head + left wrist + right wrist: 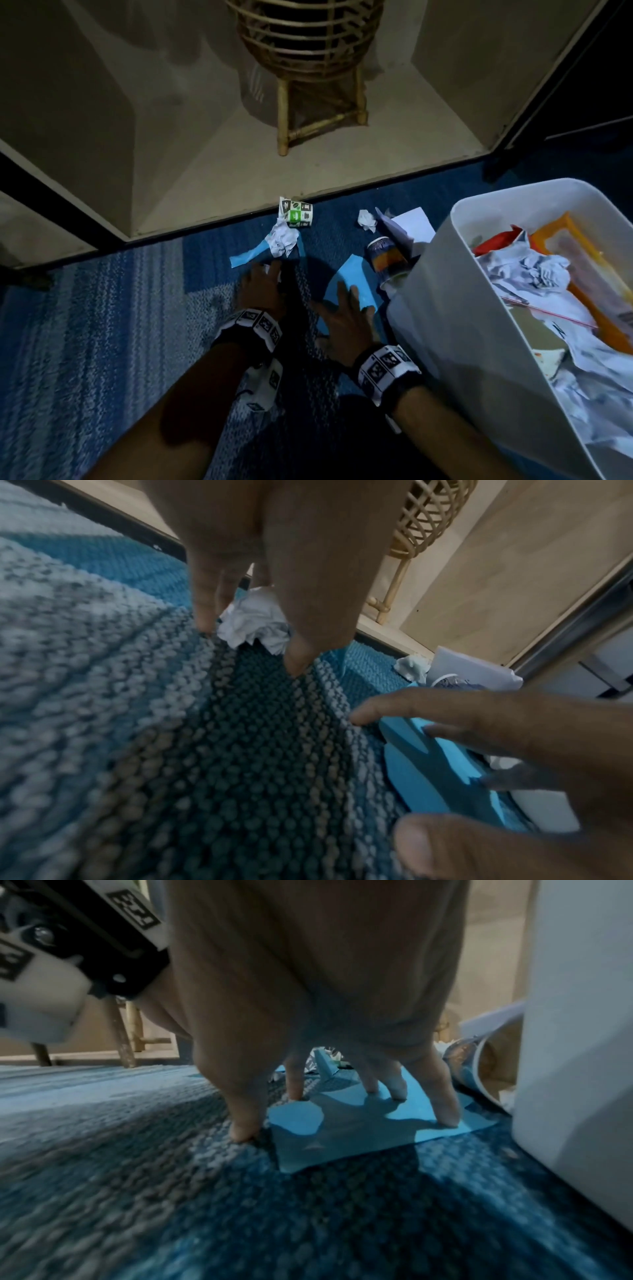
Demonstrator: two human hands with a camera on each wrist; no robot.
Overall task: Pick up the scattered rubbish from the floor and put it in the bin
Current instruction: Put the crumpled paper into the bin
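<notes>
My left hand (269, 274) reaches down with straight fingers, tips on the carpet on either side of a crumpled white paper ball (282, 240) (253, 618). It holds nothing. My right hand (349, 299) (342, 1118) is spread flat, fingertips pressing a light blue paper sheet (354, 274) (346, 1148) onto the carpet beside the white bin (479, 308) (575, 1042). The bin holds crumpled paper and orange wrappers. A paper cup with a green label (296, 214), a blue strip (245, 257), a small paper wad (367, 221) and an orange-dark cup (385, 255) lie around.
A white sheet (412, 222) lies behind the orange-dark cup, against the bin. A rattan stand (308, 68) stands on the beige raised platform (205, 178) behind the rubbish. Blue woven carpet (102, 325) spreads to the left.
</notes>
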